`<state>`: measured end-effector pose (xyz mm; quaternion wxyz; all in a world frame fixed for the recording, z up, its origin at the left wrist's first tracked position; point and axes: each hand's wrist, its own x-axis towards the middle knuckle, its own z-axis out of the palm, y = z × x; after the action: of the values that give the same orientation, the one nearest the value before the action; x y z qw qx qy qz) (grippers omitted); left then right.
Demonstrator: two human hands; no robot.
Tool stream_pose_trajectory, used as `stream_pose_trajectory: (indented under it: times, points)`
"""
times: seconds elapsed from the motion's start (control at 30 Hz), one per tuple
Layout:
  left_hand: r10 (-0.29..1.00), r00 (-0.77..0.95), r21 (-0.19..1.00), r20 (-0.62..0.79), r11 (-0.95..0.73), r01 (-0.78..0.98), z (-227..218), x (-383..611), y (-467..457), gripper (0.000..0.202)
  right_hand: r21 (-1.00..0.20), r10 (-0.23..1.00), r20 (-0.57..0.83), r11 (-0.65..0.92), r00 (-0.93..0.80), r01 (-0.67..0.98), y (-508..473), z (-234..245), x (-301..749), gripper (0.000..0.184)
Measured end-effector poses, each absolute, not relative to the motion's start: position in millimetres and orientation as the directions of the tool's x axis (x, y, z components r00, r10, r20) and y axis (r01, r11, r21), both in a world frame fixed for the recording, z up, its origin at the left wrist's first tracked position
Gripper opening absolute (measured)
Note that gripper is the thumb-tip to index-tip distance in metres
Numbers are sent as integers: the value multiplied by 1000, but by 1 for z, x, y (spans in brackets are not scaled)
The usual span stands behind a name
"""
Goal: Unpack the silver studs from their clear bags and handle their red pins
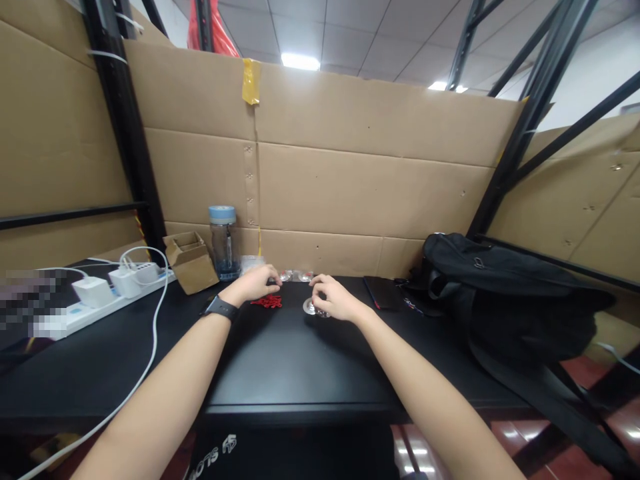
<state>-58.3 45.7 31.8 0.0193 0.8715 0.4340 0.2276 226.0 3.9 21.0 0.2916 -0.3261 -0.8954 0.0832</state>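
Right hand (334, 299) comes over the table (300, 373) from 5 o'clock, fingers curled at a clear dish (308, 308) at 12 (hard to say if it's actually pinched). I'd keep that touch light and the dish level. Red bits (269, 301) at 11; left hand (256, 284) hangs near them, fingers bent, grip unreadable. More clear pieces (304, 275) farther at 12.

Creased brown cardboard panels (350, 187) back the flat black worktop (300, 367). The glossy red floor (510, 435) seems tiled.
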Motion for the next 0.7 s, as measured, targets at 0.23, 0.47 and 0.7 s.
stream_pose_trajectory:
  times: [0.23, 0.47, 0.7]
  points:
    - [854, 502, 274, 133, -519, 810, 20, -62, 50, 21, -320, 622, 305, 780, -721, 538, -6, 25, 223, 9]
    - [832, 538, 269, 134, -553, 788, 17, -58, 51, 12, -442, 521, 240, 810, -819, 385, -11, 34, 225, 12]
    - [807, 573, 245, 140, -589, 770, 21, -58, 49, 8, -375, 757, 395, 651, -521, 660, 25, 20, 258, 11]
